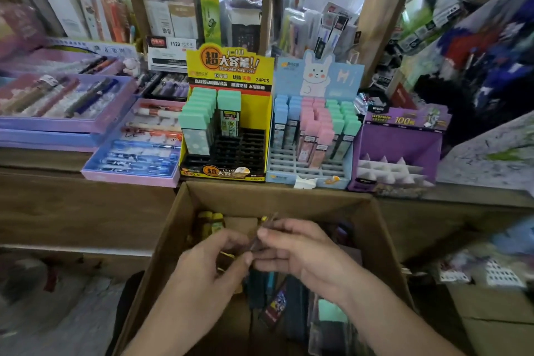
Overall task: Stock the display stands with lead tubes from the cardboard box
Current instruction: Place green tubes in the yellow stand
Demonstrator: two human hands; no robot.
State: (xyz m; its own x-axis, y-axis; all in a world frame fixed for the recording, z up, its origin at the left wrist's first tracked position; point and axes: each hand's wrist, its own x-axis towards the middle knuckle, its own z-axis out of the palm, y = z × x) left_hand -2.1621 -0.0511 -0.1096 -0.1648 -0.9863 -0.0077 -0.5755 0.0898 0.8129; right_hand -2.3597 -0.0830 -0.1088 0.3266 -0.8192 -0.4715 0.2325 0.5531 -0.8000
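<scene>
Though crowded, counter (43,159) under display stands (225,113)

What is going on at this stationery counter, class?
A person works over an open cardboard box, left hand and right hand together pinching a slim item, too blurred to identify. Behind it, the yellow stand holds a few mint-capped tubes beside many empty slots; the blue stand is mostly full.

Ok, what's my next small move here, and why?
Probably lift the slim dark item your left hand and right hand pinch above the brown cardboard box toward the yellow cardboard display stand; most of its black slots stand empty.
</scene>
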